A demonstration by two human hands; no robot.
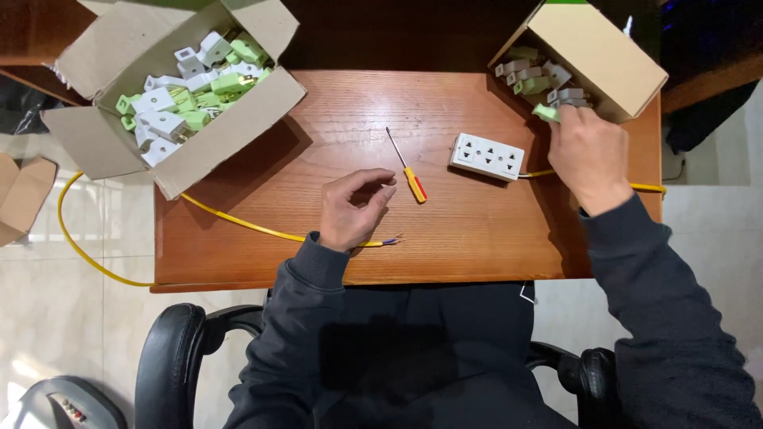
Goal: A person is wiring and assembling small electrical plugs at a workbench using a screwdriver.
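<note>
My right hand reaches to the mouth of a tipped cardboard box at the table's far right, fingers closed on a green and white plug piece. Several more such pieces lie in that box. My left hand rests on the wooden table with fingers loosely curled, holding nothing, lying over a yellow cable near its stripped end. A screwdriver with a yellow and red handle lies just right of it. A white multi-socket strip lies between the hands, a yellow cable leading from it.
An open cardboard box full of green and white plug pieces stands at the table's far left corner. The yellow cable loops off the left edge to the tiled floor. A black office chair is under me. Another flattened box lies at left.
</note>
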